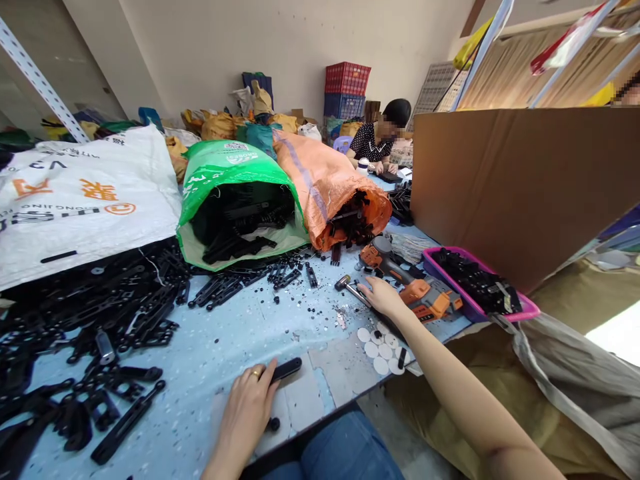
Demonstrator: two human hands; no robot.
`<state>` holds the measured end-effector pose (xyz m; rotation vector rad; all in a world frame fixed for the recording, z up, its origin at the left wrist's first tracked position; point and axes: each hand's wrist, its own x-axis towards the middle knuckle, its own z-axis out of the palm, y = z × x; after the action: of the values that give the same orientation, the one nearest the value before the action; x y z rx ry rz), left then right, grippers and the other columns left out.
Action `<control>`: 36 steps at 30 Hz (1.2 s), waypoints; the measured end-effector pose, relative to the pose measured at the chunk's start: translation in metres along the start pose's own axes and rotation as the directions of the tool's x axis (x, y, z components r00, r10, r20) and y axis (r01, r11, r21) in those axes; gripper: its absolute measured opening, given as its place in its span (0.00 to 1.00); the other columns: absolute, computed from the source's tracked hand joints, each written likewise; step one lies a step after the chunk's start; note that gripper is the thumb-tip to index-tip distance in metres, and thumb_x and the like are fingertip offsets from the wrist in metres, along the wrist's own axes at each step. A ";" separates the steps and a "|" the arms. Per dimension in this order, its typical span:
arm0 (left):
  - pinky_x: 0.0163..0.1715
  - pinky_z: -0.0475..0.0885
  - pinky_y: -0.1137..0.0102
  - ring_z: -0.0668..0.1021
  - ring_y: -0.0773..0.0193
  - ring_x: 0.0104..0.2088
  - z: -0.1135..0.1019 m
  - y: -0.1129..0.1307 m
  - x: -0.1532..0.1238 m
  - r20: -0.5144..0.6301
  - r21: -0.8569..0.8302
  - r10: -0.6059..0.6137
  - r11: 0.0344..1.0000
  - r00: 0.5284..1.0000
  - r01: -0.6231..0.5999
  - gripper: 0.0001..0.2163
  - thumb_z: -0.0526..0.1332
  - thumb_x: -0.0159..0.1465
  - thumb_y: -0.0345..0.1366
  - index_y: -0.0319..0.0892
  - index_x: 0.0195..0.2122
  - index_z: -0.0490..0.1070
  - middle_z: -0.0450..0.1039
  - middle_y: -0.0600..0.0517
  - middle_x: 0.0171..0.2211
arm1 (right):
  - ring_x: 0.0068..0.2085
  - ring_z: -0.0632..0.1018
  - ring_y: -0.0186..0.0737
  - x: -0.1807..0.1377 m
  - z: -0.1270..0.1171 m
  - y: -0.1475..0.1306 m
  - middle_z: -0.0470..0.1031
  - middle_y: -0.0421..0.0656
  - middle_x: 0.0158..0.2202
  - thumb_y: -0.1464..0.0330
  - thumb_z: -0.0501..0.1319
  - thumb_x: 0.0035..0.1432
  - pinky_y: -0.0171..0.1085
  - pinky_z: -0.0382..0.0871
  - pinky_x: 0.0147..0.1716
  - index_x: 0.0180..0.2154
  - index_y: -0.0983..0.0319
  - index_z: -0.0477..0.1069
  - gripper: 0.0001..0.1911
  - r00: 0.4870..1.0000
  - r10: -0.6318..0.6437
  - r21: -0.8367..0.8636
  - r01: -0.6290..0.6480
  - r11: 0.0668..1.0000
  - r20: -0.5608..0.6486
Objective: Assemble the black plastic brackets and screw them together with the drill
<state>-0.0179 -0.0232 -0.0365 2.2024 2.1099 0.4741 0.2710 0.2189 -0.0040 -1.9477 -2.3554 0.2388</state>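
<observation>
My left hand [249, 408], with a ring on one finger, is closed on a black plastic part [287, 369] at the front edge of the table. A small black round end shows below the fingers. My right hand [384, 297] lies over the handle of a hammer [356, 291], its fingers around the shaft. The hammer's metal head points left on the tabletop. Just beyond that hand lies an orange and grey cordless power tool [425, 293]. Several white discs [381, 365] lie flat between my forearm and the table edge.
Black parts [140, 300] are heaped at left, before a white sack [90, 193]. A green sack [235, 160] and an orange sack [320, 180] hold more. A pink-rimmed basket [525, 310] and a cardboard panel [510, 200] stand right. A person [373, 143] sits across.
</observation>
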 end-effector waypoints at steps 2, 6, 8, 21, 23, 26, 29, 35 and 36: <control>0.40 0.69 0.62 0.74 0.56 0.40 0.002 0.000 0.000 -0.012 0.003 -0.010 1.000 1.000 0.010 0.16 0.52 0.64 0.33 0.40 0.52 0.66 0.72 0.46 0.40 | 0.57 0.62 0.49 0.011 0.006 0.001 0.60 0.57 0.57 0.51 0.44 0.61 0.41 0.55 0.53 0.58 0.69 0.56 0.34 0.994 0.108 -0.021 -0.108 0.994 -0.014; 0.40 0.69 0.64 0.74 0.58 0.40 0.005 -0.001 -0.001 -0.030 -0.007 -0.016 1.000 0.999 0.016 0.16 0.52 0.63 0.33 0.41 0.52 0.67 0.73 0.47 0.40 | 0.60 0.55 0.57 0.035 0.017 0.002 0.56 0.62 0.58 0.59 0.45 0.62 0.54 0.49 0.54 0.58 0.71 0.55 0.29 0.945 0.314 -0.044 -0.319 0.947 -0.090; 0.40 0.69 0.64 0.74 0.58 0.40 0.005 -0.001 -0.002 -0.049 -0.013 -0.012 1.000 0.999 0.011 0.16 0.51 0.64 0.34 0.42 0.52 0.67 0.73 0.47 0.40 | 0.59 0.57 0.58 0.042 0.018 0.004 0.61 0.61 0.55 0.64 0.45 0.62 0.56 0.50 0.52 0.54 0.69 0.61 0.23 0.921 0.372 -0.044 -0.379 0.925 -0.116; 0.42 0.69 0.61 0.74 0.57 0.42 -0.007 0.003 -0.003 -0.011 -0.071 -0.030 0.997 1.000 0.029 0.16 0.50 0.65 0.36 0.41 0.52 0.66 0.72 0.46 0.43 | 0.45 0.71 0.43 0.001 0.023 -0.017 0.70 0.53 0.42 0.76 0.48 0.59 0.36 0.63 0.40 0.41 0.67 0.67 0.12 0.980 0.130 -0.128 -0.150 0.980 -0.152; 0.42 0.70 0.61 0.74 0.57 0.42 -0.008 0.002 -0.004 -0.016 -0.088 -0.030 0.996 0.999 0.029 0.16 0.51 0.65 0.36 0.42 0.52 0.67 0.72 0.46 0.43 | 0.42 0.72 0.42 -0.007 0.016 -0.020 0.71 0.51 0.38 0.74 0.49 0.59 0.35 0.63 0.38 0.37 0.66 0.68 0.10 0.982 0.089 -0.118 -0.110 0.987 -0.169; 0.43 0.70 0.61 0.74 0.57 0.43 -0.010 0.001 -0.004 -0.035 -0.130 -0.034 0.991 0.999 0.030 0.15 0.51 0.65 0.37 0.42 0.51 0.67 0.72 0.46 0.43 | 0.42 0.72 0.42 -0.024 0.003 -0.022 0.71 0.49 0.37 0.71 0.49 0.60 0.35 0.63 0.39 0.35 0.65 0.68 0.10 0.975 0.031 -0.102 -0.055 0.993 -0.219; 0.44 0.70 0.60 0.73 0.57 0.45 -0.014 0.004 -0.003 -0.082 -0.216 -0.038 0.976 0.996 0.020 0.15 0.52 0.64 0.38 0.42 0.50 0.67 0.71 0.45 0.43 | 0.41 0.72 0.40 -0.046 -0.012 -0.023 0.72 0.47 0.37 0.69 0.48 0.60 0.35 0.64 0.42 0.37 0.64 0.69 0.11 0.926 -0.042 0.023 0.054 0.998 -0.375; 0.47 0.69 0.62 0.72 0.59 0.46 -0.032 0.024 0.009 -0.141 -0.510 -0.157 0.858 0.978 0.064 0.14 0.52 0.64 0.39 0.42 0.48 0.69 0.69 0.45 0.45 | 0.39 0.75 0.38 -0.087 -0.037 -0.038 0.74 0.44 0.38 0.66 0.55 0.57 0.36 0.71 0.41 0.38 0.63 0.71 0.10 0.732 0.014 0.438 0.393 0.808 -0.681; 0.46 0.70 0.63 0.73 0.60 0.45 -0.034 0.028 0.013 -0.122 -0.574 -0.193 0.814 0.974 0.090 0.14 0.52 0.64 0.39 0.42 0.48 0.69 0.69 0.46 0.44 | 0.40 0.75 0.38 -0.092 -0.038 -0.042 0.74 0.44 0.38 0.66 0.56 0.56 0.36 0.71 0.41 0.38 0.62 0.71 0.10 0.726 0.026 0.478 0.425 0.769 -0.687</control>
<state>0.0002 -0.0181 0.0055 1.6987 1.8516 1.1473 0.2541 0.1238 0.0441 -1.1554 -1.6907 0.2063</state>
